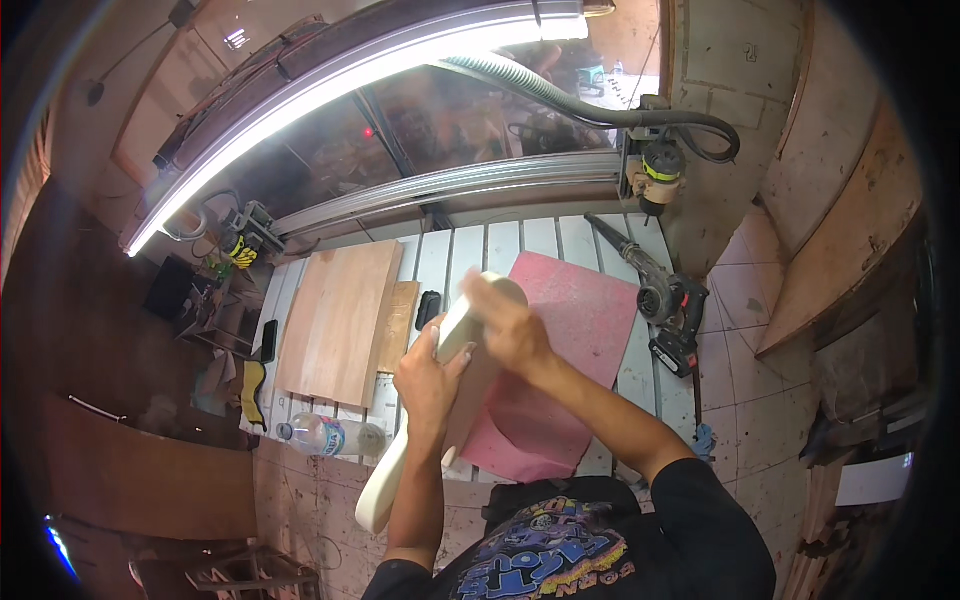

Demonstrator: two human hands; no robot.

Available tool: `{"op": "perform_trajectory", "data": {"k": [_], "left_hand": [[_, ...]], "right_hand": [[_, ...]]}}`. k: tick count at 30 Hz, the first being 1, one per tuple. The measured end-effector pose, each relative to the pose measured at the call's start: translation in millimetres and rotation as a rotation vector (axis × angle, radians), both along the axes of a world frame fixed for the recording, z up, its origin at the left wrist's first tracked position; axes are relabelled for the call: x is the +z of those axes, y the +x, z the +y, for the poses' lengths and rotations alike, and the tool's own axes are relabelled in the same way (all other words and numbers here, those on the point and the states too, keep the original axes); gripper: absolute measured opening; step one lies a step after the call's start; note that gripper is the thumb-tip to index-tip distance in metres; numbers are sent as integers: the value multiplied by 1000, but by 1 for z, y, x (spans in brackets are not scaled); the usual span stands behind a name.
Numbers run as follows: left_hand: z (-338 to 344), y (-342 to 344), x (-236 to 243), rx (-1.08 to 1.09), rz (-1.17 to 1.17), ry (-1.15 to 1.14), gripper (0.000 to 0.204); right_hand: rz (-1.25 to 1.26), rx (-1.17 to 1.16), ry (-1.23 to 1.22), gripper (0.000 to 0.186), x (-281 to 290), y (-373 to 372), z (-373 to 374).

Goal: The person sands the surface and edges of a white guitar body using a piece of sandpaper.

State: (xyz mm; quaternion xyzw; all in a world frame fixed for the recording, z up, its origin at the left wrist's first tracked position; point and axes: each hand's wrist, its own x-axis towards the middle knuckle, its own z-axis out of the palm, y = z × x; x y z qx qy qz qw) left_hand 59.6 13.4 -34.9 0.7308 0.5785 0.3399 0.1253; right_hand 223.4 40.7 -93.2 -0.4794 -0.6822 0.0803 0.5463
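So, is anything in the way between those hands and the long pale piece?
Nothing visible. The left hand grips the long pale piece, and the right hand, blurred, is at its upper end; whether it touches is hard to tell. The pink sheet lies below, not between them.

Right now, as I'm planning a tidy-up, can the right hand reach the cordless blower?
Probably yes: nothing tall stands between the right hand and the blower, though that hand is at the pale workpiece.

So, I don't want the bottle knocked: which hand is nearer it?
Left. The left hand holds the pale piece, up and right of the bottle; the right hand is higher and farther right.
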Motion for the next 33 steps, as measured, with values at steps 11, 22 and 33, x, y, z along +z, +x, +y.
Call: {"op": "perform_trajectory", "data": {"k": [11,22,33], "left_hand": [[4,-1,0,-2,-6,13,52],[11,-14,-5,-26,15,-19,54],[16,-21,-7,-47,-62,16,54]], "right_hand": [[133,-28,11,74,-8,-9,3],[-73,-45,100,76,-18,-25,-11],[-285,98,272,75,-21,-36,-17]]}}
